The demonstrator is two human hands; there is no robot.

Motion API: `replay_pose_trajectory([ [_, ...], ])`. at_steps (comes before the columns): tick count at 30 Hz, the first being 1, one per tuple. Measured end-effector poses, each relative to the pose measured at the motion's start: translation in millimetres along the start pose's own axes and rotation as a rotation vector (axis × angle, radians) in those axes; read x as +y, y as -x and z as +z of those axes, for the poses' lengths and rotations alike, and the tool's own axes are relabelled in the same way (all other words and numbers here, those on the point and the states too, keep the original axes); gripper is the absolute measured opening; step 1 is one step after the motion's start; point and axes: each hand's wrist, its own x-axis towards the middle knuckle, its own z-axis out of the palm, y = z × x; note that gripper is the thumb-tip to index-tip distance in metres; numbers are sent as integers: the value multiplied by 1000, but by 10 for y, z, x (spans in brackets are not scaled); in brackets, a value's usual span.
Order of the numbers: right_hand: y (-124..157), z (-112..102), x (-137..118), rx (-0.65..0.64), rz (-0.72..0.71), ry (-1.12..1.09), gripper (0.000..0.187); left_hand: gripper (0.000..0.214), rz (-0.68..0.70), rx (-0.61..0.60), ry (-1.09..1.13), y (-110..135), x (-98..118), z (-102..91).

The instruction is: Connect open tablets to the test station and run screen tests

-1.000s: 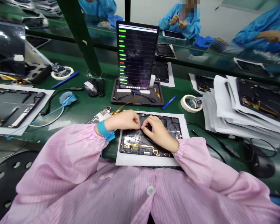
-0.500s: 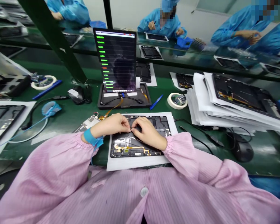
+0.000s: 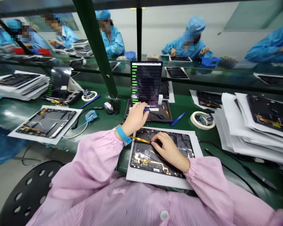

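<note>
The left hand (image 3: 135, 118), fingers half curled, has lifted off the open tablet (image 3: 143, 163) to the black tray (image 3: 165, 117) beside a small blue part (image 3: 145, 110), its hold unclear, while the right hand (image 3: 167, 150) stays loosely open on the tablet, which lies on a paper sheet (image 3: 160, 180).

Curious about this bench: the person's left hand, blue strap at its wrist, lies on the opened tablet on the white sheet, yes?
No: the head view shows the left hand up at the black tray below the upright tablet, not on the opened tablet.
</note>
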Motion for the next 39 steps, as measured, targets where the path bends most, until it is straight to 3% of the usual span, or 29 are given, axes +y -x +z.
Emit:
replay_pose_trajectory([
  [3,-11,-11,14,-5,-2,5,9,53,12,152,-259,-284,-133,124],
  [6,-34,2,27,-15,1,10,9,56,-2,128,-363,-471,-217,172],
  [8,-46,15,0,-24,20,26,8,55,-37,73,-405,-481,-115,135],
  [11,0,-65,-155,-71,41,118,4,48,-65,-95,-431,-325,315,61],
  [14,163,-412,-379,-291,-58,314,12,29,7,-388,-361,-76,806,109],
  [16,306,-785,-440,-401,-34,434,7,26,57,-485,-320,53,986,240],
  [17,380,-986,-413,-385,33,478,3,25,89,-491,-306,96,1018,329],
  [19,535,-1342,-230,-220,214,537,8,21,165,-458,-278,136,995,527],
  [22,797,-1588,239,-33,361,482,3,18,240,-393,-249,125,882,772],
  [26,1106,-1442,673,40,437,340,14,19,264,-396,-277,86,826,879],
  [29,1254,-1324,671,135,477,196,12,22,315,-408,-272,101,859,884],
  [33,1387,-1278,524,25,482,-136,24,28,367,-419,-202,163,894,920],
  [39,1446,-1149,542,19,218,85,14,29,339,-439,-148,190,869,976],
])
